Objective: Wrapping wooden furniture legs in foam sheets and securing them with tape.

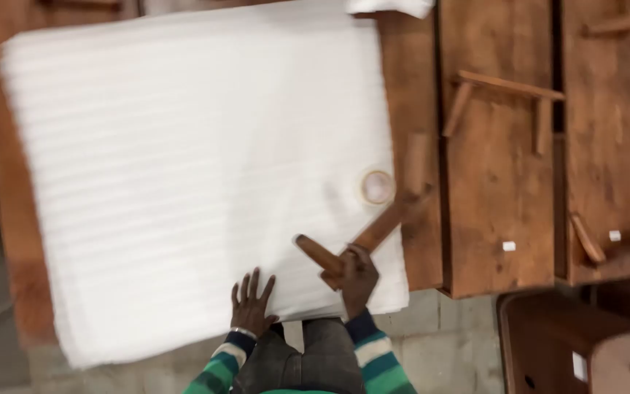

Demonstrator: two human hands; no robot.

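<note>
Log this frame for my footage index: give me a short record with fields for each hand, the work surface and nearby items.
left hand: flat, fingers spread, pressing on the white sheet stack
right hand: gripping a wooden tool that lies across the stack's near right corner
white sheet stack: large, ribbed, covers most of the table
tape roll: rests on the stack near its right edge
wooden table: worn brown boards, loose wooden sticks on the right

It looked like a workshop: rough, stained wooden tabletops (494,182) stood side by side over a bare concrete floor (439,350), with wooden sticks (508,86) scattered right and stacked white foam sheets (184,168) left.
</note>
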